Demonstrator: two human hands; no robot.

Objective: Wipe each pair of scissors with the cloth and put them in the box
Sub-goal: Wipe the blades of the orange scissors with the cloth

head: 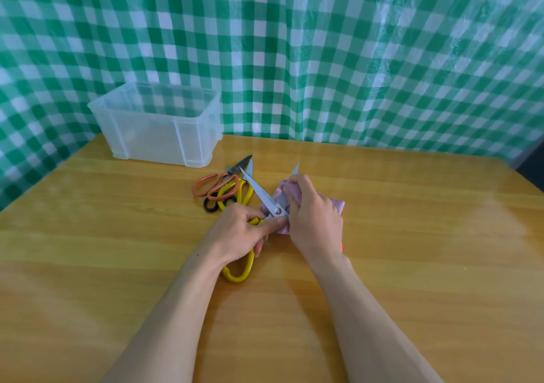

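Upper left of the frame: the clear plastic box (147,135) stands on the table (103,235) near its back edge. We see no scissors in it. Just right of it, about centre frame, two pairs lie heaped together, untouched: orange-handled scissors (210,187) across a yellow-and-black pair (228,201).

Below the heap, our left hand (238,235) grips the third pair, the yellow-handled scissors (275,210). The fingers are curled round the handle near the pivot, with the forefinger stretched towards the screw. One handle loop sticks out beneath the hand. The blades are spread: one points up-left over the heap, bare, and the other runs up-right into the cloth.

Right of centre, our right hand (312,215) is closed round the pink cloth (337,206) and pinches it about that second blade. Only the blade's tip shows above the knuckles.

Step in hand, as we judge it: wiping one blade of the first pair. To do it well:
- Hold firm at the pivot with the left hand.
- Fold the cloth over the blunt back of the blade.
- Draw from pivot out to tip, never with fingers along the edge.
- Mind the free blade, which is close to the heap.

Then wipe the other blade, shut the pair and carry it up-left to the box.
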